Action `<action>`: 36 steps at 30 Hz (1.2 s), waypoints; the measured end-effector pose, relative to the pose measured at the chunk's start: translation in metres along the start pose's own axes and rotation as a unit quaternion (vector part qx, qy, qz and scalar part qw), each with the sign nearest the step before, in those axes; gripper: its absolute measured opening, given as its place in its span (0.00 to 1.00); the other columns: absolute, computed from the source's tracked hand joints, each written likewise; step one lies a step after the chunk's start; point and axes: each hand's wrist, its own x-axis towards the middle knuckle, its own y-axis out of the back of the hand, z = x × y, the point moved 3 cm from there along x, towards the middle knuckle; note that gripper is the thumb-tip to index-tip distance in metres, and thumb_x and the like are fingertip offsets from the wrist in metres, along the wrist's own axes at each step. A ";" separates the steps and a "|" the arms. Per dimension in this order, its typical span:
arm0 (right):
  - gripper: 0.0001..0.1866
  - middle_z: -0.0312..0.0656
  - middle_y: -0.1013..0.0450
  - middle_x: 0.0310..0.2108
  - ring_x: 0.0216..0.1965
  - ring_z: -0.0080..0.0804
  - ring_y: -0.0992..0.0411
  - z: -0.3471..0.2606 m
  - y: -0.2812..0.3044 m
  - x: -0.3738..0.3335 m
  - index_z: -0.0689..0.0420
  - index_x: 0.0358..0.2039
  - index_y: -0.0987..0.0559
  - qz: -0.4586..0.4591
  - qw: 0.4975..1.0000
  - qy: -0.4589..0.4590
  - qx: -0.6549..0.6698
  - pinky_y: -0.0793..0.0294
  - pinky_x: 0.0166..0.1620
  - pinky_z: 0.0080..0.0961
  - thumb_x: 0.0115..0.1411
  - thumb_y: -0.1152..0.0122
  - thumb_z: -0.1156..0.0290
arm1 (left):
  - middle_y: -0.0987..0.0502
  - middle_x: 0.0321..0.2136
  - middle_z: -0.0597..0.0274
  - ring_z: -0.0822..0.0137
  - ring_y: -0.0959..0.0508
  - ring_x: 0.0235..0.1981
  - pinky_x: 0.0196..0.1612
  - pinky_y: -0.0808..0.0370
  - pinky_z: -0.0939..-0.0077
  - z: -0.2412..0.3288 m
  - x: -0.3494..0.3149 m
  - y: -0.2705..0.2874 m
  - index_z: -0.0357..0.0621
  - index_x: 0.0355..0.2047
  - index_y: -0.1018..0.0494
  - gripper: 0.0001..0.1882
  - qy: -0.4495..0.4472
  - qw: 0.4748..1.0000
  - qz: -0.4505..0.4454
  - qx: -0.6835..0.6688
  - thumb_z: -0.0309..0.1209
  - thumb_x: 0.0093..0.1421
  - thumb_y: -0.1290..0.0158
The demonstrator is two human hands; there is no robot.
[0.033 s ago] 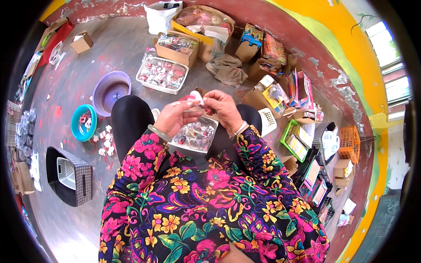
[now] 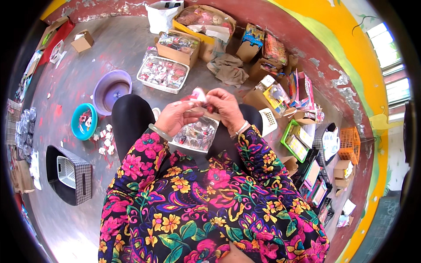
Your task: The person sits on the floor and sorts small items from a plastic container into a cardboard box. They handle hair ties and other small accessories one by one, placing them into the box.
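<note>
In front of my lap, both hands meet at a small white, pink and red item (image 2: pixel 198 94), whose kind I cannot make out. My left hand (image 2: pixel 176 116) pinches its red part between thumb and fingers. My right hand (image 2: pixel 224 108) is closed at its other side, with a small dark red piece (image 2: pixel 210 108) showing under the fingertips. Just below the hands, between my legs, sits a white container (image 2: pixel 188 148) full of small items in clear wrapping. My fingers hide part of what they hold.
A white basket (image 2: pixel 158 86) of wrapped items stands ahead, near cardboard boxes (image 2: pixel 177 56). To the left are a purple basin (image 2: pixel 98 94), a teal basin (image 2: pixel 74 127), scattered white pieces (image 2: pixel 108 139) and a checked bin (image 2: pixel 83 184). Boxes and a green crate (image 2: pixel 287 144) line the right.
The small item has turned between my hands and shows more of its white and pink side. My right fingers have shifted slightly, and the dark red piece now shows beneath them.
</note>
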 end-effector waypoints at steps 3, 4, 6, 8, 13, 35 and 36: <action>0.06 0.37 0.29 0.25 0.20 0.16 0.34 -0.011 0.005 0.002 0.58 0.32 0.30 0.051 0.997 0.061 0.003 0.34 0.23 0.12 0.58 0.47 0.70 | 0.28 0.43 0.55 0.62 0.24 0.41 0.37 0.25 0.79 -0.005 -0.001 0.009 0.36 0.52 0.39 0.20 0.021 0.999 0.025 0.043 0.30 0.61 0.56; 0.06 0.38 0.28 0.26 0.20 0.16 0.35 -0.017 0.007 0.002 0.57 0.34 0.31 0.065 0.996 0.062 0.013 0.34 0.22 0.11 0.59 0.48 0.69 | 0.28 0.42 0.55 0.63 0.24 0.40 0.38 0.25 0.79 -0.007 0.000 0.011 0.36 0.52 0.39 0.19 0.026 0.997 0.034 0.061 0.30 0.61 0.56; 0.07 0.38 0.27 0.28 0.20 0.15 0.34 -0.024 0.010 0.001 0.55 0.35 0.33 -0.007 0.999 0.045 0.023 0.34 0.22 0.10 0.59 0.49 0.68 | 0.27 0.38 0.56 0.65 0.24 0.37 0.37 0.25 0.79 -0.009 0.001 0.015 0.35 0.48 0.35 0.17 0.044 0.990 0.076 0.108 0.31 0.60 0.55; 0.05 0.38 0.29 0.25 0.19 0.15 0.34 -0.025 0.004 -0.007 0.57 0.35 0.31 0.016 1.000 0.007 0.014 0.38 0.20 0.10 0.59 0.49 0.70 | 0.26 0.36 0.57 0.66 0.23 0.35 0.37 0.25 0.78 -0.013 0.001 0.018 0.35 0.46 0.32 0.16 0.062 0.978 0.115 0.161 0.31 0.60 0.55; 0.04 0.31 0.31 0.25 0.24 0.15 0.32 -0.016 -0.006 -0.008 0.59 0.33 0.27 -0.067 0.983 0.073 -0.153 0.34 0.26 0.11 0.56 0.45 0.76 | 0.25 0.29 0.60 0.69 0.23 0.30 0.36 0.24 0.77 -0.021 0.007 0.023 0.35 0.36 0.28 0.13 0.073 0.964 0.151 0.209 0.34 0.60 0.53; 0.08 0.42 0.30 0.25 0.29 0.40 0.30 -0.011 -0.011 -0.010 0.57 0.28 0.24 -0.157 0.820 0.279 -0.474 0.31 0.32 0.27 0.45 0.44 0.80 | 0.26 0.39 0.61 0.70 0.26 0.41 0.41 0.25 0.73 -0.029 0.012 0.024 0.37 0.46 0.30 0.15 0.033 0.944 0.049 0.324 0.31 0.63 0.60; 0.07 0.42 0.30 0.25 0.29 0.40 0.30 -0.011 -0.014 -0.011 0.57 0.28 0.25 -0.153 0.816 0.279 -0.482 0.31 0.32 0.27 0.45 0.45 0.80 | 0.26 0.39 0.61 0.70 0.26 0.42 0.41 0.25 0.73 -0.031 0.013 0.025 0.37 0.46 0.31 0.16 0.035 0.941 0.052 0.332 0.31 0.63 0.60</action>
